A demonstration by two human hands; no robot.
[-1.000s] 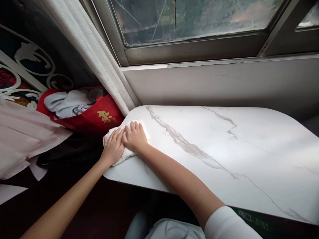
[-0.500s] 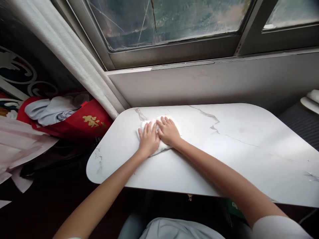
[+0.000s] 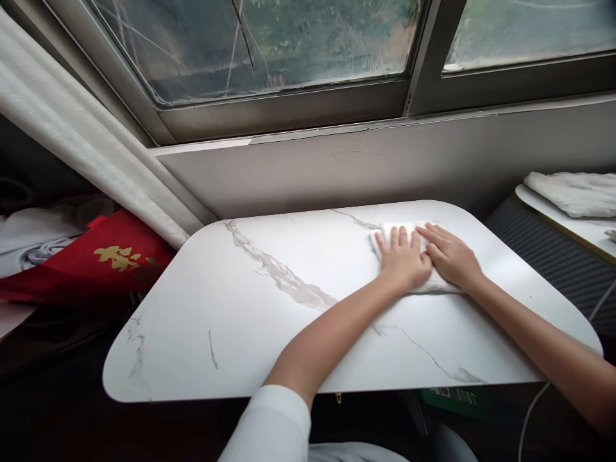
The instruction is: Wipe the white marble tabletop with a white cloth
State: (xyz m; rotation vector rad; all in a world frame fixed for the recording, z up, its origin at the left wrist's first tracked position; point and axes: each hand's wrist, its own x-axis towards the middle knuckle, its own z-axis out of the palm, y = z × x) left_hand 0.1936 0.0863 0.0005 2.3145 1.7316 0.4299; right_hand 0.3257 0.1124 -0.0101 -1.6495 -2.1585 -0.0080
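Your left hand (image 3: 405,262), fingers spread, and right hand (image 3: 452,258), fingers closer together, lie flat on a white cloth (image 3: 436,284) right of the frame's centre. Likely light, soft and floppy, it is best pinned mid-cloth under both palms against the marble-patterned table (image 3: 178,295), with a window (image 3: 308,51) beyond, at top.

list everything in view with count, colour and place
cloth: one, white, under both hands
table: one, veined white, centre
window: one, grey frame, top
wall: one, grey, below window
curtain: one, cream, left
bag: one, red and gold, left
fabric: uncountable, pale, in bag
bundle: one, white, right
ledge: one, white, under bundle
ridged surface: one, dark grey, right
green item: one, green, below table edge
cable: one, pale, right
sleeve: one, white, left arm
left hand: one, on cloth
right hand: one, on cloth
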